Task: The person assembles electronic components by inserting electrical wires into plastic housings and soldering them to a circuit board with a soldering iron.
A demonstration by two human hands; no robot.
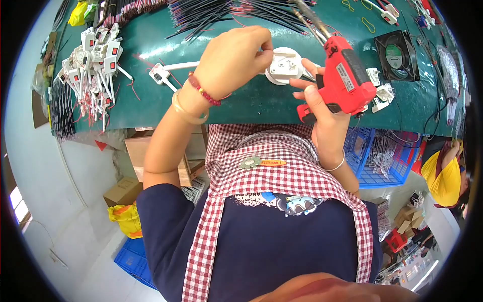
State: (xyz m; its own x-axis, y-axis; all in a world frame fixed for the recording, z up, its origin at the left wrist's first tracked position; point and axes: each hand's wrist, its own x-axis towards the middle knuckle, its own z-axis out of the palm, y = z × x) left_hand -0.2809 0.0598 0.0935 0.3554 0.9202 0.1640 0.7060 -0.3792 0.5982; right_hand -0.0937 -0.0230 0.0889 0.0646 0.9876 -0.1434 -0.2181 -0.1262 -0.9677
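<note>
My left hand (pixel 234 58) is closed, fingertips bent down at the left edge of a white round plastic piece (pixel 285 66) lying on the bench. What it pinches, if anything, is hidden. The piece has small metal parts inside. At its right edge is my right hand (pixel 323 108), fingers and thumb stretched apart, near a white cord. A red and black pistol-shaped power tool (pixel 347 75) hangs over this hand and covers part of it; I cannot tell whether they touch. To the left, a small white switch housing (pixel 160 73) with a white cable and thin red wires lies on the bench.
A heap of white switch housings with red rockers (pixel 95 68) lies at left. Bundles of dark wires (pixel 206 17) run along the far side. A black fan (pixel 396 55) and white plugs (pixel 381 95) are at right. Blue crates (pixel 382 161) stand below the green bench (pixel 241 108).
</note>
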